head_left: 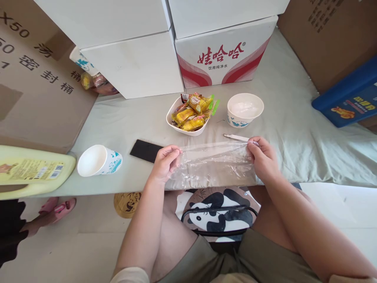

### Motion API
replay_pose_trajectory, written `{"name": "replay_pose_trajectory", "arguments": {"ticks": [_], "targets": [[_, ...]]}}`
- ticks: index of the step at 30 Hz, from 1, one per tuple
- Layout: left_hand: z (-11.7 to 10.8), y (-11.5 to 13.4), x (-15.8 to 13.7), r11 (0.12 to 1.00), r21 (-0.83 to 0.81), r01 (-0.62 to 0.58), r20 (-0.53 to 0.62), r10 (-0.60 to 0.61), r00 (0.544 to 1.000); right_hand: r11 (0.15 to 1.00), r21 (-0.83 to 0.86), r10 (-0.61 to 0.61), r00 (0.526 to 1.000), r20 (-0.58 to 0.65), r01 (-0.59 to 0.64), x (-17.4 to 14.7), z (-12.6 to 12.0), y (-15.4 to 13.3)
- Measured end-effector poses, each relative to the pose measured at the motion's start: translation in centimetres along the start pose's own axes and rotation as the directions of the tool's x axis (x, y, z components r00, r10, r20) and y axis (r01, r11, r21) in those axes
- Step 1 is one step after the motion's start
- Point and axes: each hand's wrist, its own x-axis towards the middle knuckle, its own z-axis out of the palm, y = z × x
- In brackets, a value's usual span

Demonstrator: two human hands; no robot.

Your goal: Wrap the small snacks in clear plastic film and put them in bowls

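Observation:
A clear plastic bag (212, 165) is stretched between my hands over the front edge of the cloth-covered table. My left hand (167, 162) pinches its left end, and my right hand (263, 158) grips the right end. Just behind the bag lies a thin white utility knife or pen-like tool (236, 137), close to my right fingers. A black phone (146, 150) rests flat, partly behind my left hand. Farther back, a white bowl (193, 133) is heaped with wrapped snacks (191, 114). To its right stands a paper bowl (240, 120) with clear plastic inside.
A paper bowl (100, 161) lies tipped at left beside a yellow jug (35, 169). White boxes (132, 63), a printed water carton (224, 59) and brown cartons (38, 78) line the back and sides. A blue container (350, 94) is at right. Another person's foot in a pink slipper (63, 208) shows below left.

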Motion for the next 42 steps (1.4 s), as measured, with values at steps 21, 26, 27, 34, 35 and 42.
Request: {"name": "replay_pose_trajectory", "arguments": {"ticks": [21,26,27,34,35,42], "targets": [[3.2,-0.4,-0.2,0.94,-0.001,0.341,0.589,-0.275,0.76,0.605,-0.202,-0.469,0.551,0.69,0.77,-2.8,3.6,0.0],[3.5,-0.3,0.3,0.949,-0.106,0.296,0.478,-0.213,0.852,0.82,-0.177,-0.25,0.619,0.744,0.545,-2.7,3.0,-1.1],[3.6,-0.3,0.4,0.952,-0.095,0.289,0.459,-0.216,0.862,0.84,-0.185,-0.213,0.623,0.752,0.511,-2.7,2.8,-1.2],[3.8,-0.4,0.3,0.967,-0.048,0.249,0.437,-0.204,0.876,0.928,-0.152,-0.037,0.492,0.87,0.34,-2.5,2.0,-2.0],[3.8,-0.4,0.3,0.964,-0.051,0.26,0.45,-0.21,0.868,0.954,-0.114,-0.02,0.438,0.899,0.277,-2.5,1.8,-2.3],[3.3,0.3,0.1,0.926,0.204,0.316,0.623,-0.372,0.688,0.989,-0.071,0.055,0.125,0.991,0.127,-2.4,1.0,-4.2]]}}
